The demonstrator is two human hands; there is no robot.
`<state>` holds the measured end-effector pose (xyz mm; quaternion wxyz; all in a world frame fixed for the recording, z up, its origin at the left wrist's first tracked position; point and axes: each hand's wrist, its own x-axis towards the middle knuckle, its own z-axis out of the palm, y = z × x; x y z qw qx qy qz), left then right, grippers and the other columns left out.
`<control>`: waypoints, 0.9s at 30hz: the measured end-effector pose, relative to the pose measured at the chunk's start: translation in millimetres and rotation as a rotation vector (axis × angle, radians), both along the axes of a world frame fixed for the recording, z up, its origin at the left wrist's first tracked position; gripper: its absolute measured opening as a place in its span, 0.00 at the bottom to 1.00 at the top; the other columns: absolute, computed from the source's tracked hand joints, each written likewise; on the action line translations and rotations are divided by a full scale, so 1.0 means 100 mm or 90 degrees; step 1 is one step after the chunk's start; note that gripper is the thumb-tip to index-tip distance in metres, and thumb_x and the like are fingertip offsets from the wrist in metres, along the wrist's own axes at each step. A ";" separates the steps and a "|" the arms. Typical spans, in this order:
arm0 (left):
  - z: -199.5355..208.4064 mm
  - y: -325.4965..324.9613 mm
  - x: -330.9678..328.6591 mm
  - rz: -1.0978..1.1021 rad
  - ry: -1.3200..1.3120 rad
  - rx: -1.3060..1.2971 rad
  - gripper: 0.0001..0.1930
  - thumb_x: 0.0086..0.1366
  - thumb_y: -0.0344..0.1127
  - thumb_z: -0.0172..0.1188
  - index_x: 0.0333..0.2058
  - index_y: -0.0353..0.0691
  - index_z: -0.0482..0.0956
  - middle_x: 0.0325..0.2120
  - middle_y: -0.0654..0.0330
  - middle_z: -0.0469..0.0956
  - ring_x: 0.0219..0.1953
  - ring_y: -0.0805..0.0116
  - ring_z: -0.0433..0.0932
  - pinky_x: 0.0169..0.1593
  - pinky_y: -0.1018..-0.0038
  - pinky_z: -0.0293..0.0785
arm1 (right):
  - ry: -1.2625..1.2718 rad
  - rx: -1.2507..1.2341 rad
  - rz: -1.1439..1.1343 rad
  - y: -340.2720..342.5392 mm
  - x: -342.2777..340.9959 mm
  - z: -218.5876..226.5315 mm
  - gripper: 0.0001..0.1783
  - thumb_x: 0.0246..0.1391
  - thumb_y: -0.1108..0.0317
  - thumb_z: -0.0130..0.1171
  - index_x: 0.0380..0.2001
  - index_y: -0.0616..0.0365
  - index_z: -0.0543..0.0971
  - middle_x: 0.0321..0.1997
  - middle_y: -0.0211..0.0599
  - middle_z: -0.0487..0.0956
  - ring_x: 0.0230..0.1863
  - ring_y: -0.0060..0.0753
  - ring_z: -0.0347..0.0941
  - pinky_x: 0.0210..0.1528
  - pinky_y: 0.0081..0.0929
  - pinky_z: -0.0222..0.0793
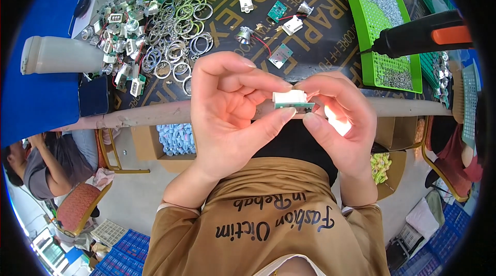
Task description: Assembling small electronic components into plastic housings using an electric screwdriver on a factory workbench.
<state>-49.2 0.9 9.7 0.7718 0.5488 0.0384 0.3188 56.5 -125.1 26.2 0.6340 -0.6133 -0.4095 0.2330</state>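
Over the near edge of the table, my left hand pinches one end of a small green circuit board between thumb and fingers. A white plastic housing sits against the board's far side. The opposite end is gripped by my right hand, its thumb on the board's near corner. Inside the curl of the right fingers a bright light glows; its glare hides the lamp's shape. Beyond my hands lie a loose circuit board wired to a silver reflector cup, and another white housing.
Metal rings and lamp assemblies are heaped at the left, beside a white bottle. A black-and-orange electric screwdriver juts over a green tray of screws at the right. A seated person is at the far left.
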 end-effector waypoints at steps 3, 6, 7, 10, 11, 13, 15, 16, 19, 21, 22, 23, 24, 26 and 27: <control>0.01 0.00 0.00 0.001 0.003 -0.001 0.28 0.46 0.14 0.58 0.43 0.37 0.55 0.34 0.51 0.72 0.40 0.65 0.74 0.46 0.70 0.72 | 0.001 0.022 0.002 0.01 0.00 -0.03 0.16 0.40 0.80 0.57 0.37 0.61 0.75 0.33 0.35 0.72 0.33 0.23 0.69 0.32 0.16 0.64; 0.01 -0.01 -0.01 0.014 0.019 0.015 0.28 0.46 0.14 0.59 0.43 0.37 0.55 0.33 0.52 0.72 0.39 0.65 0.74 0.45 0.70 0.72 | 0.001 0.056 -0.015 0.01 -0.01 -0.09 0.17 0.39 0.80 0.58 0.38 0.62 0.74 0.33 0.36 0.73 0.33 0.23 0.69 0.32 0.16 0.64; 0.01 -0.01 -0.01 0.026 0.035 0.030 0.28 0.46 0.15 0.59 0.43 0.37 0.55 0.33 0.52 0.73 0.39 0.66 0.74 0.45 0.71 0.72 | 0.001 0.056 -0.016 0.01 -0.01 -0.09 0.17 0.39 0.80 0.58 0.38 0.62 0.74 0.33 0.36 0.73 0.33 0.23 0.69 0.32 0.16 0.64; 0.02 -0.01 -0.01 0.035 0.045 0.030 0.29 0.46 0.15 0.60 0.43 0.37 0.55 0.33 0.52 0.73 0.39 0.66 0.75 0.45 0.71 0.72 | 0.015 0.050 -0.018 0.01 -0.02 -0.08 0.18 0.39 0.80 0.58 0.38 0.62 0.74 0.34 0.36 0.73 0.33 0.24 0.69 0.33 0.16 0.64; 0.03 -0.01 -0.01 0.035 0.045 0.030 0.29 0.46 0.15 0.60 0.43 0.37 0.55 0.33 0.52 0.73 0.39 0.66 0.75 0.45 0.71 0.72 | 0.013 0.053 -0.016 0.02 -0.02 -0.08 0.18 0.39 0.80 0.58 0.38 0.62 0.74 0.34 0.36 0.73 0.33 0.24 0.69 0.33 0.17 0.64; 0.03 -0.02 -0.01 0.034 0.041 0.012 0.29 0.45 0.15 0.60 0.43 0.37 0.55 0.33 0.52 0.73 0.39 0.66 0.75 0.44 0.71 0.72 | 0.011 0.056 -0.015 0.01 -0.02 -0.07 0.18 0.39 0.80 0.58 0.39 0.62 0.74 0.34 0.36 0.73 0.33 0.24 0.69 0.33 0.17 0.64; 0.03 -0.01 -0.01 0.032 0.040 0.014 0.28 0.46 0.15 0.60 0.43 0.37 0.55 0.33 0.52 0.73 0.39 0.66 0.75 0.45 0.71 0.72 | 0.025 0.032 -0.015 0.00 -0.02 -0.05 0.17 0.40 0.80 0.57 0.38 0.63 0.74 0.34 0.36 0.73 0.34 0.24 0.69 0.34 0.17 0.64; 0.03 -0.01 -0.01 0.029 0.040 0.015 0.28 0.46 0.15 0.59 0.43 0.37 0.55 0.33 0.51 0.73 0.39 0.66 0.75 0.45 0.71 0.72 | 0.026 0.042 -0.009 0.01 -0.02 -0.05 0.17 0.40 0.80 0.57 0.38 0.63 0.74 0.33 0.36 0.72 0.34 0.23 0.68 0.35 0.17 0.64; 0.00 -0.01 0.01 0.002 -0.010 -0.018 0.27 0.47 0.14 0.58 0.43 0.37 0.55 0.34 0.50 0.72 0.40 0.65 0.74 0.46 0.71 0.72 | 0.044 0.045 -0.006 0.01 -0.02 -0.05 0.16 0.41 0.80 0.57 0.38 0.64 0.74 0.34 0.36 0.72 0.34 0.23 0.68 0.36 0.17 0.64; -0.01 -0.01 0.01 0.002 -0.009 -0.019 0.27 0.47 0.14 0.58 0.43 0.37 0.55 0.34 0.50 0.72 0.40 0.65 0.74 0.46 0.70 0.72 | 0.025 0.046 0.003 0.00 -0.01 -0.07 0.16 0.41 0.79 0.57 0.38 0.64 0.74 0.34 0.36 0.71 0.34 0.23 0.68 0.37 0.17 0.64; -0.01 -0.01 0.01 0.001 -0.009 -0.020 0.27 0.47 0.14 0.58 0.43 0.37 0.55 0.34 0.50 0.72 0.40 0.64 0.74 0.46 0.70 0.72 | 0.026 0.046 0.003 0.00 -0.01 -0.07 0.16 0.41 0.79 0.57 0.38 0.64 0.74 0.34 0.36 0.71 0.34 0.23 0.68 0.37 0.17 0.64; -0.01 -0.01 0.01 0.001 -0.009 -0.020 0.27 0.47 0.14 0.58 0.43 0.37 0.55 0.34 0.50 0.72 0.40 0.64 0.74 0.46 0.70 0.72 | 0.034 0.048 -0.002 0.01 -0.02 -0.06 0.17 0.41 0.79 0.57 0.39 0.64 0.74 0.35 0.35 0.71 0.35 0.23 0.68 0.37 0.17 0.64; 0.00 -0.01 0.01 -0.001 -0.006 -0.024 0.27 0.47 0.14 0.58 0.43 0.37 0.55 0.34 0.50 0.72 0.40 0.64 0.74 0.46 0.70 0.72 | 0.042 0.050 -0.006 0.01 -0.02 -0.06 0.17 0.41 0.79 0.57 0.39 0.64 0.74 0.35 0.35 0.71 0.35 0.23 0.68 0.37 0.17 0.64; 0.00 -0.01 0.01 -0.003 -0.003 -0.029 0.27 0.47 0.14 0.58 0.43 0.37 0.55 0.34 0.50 0.72 0.40 0.64 0.74 0.46 0.70 0.72 | 0.048 0.048 -0.005 0.01 -0.02 -0.06 0.17 0.41 0.79 0.58 0.39 0.64 0.74 0.35 0.35 0.71 0.35 0.24 0.68 0.38 0.17 0.64; 0.00 -0.01 0.01 -0.003 -0.004 -0.030 0.27 0.47 0.14 0.58 0.43 0.37 0.55 0.34 0.49 0.72 0.40 0.64 0.74 0.46 0.70 0.72 | 0.054 0.047 -0.004 0.01 -0.02 -0.06 0.17 0.41 0.78 0.58 0.39 0.64 0.74 0.35 0.35 0.71 0.35 0.24 0.68 0.39 0.17 0.64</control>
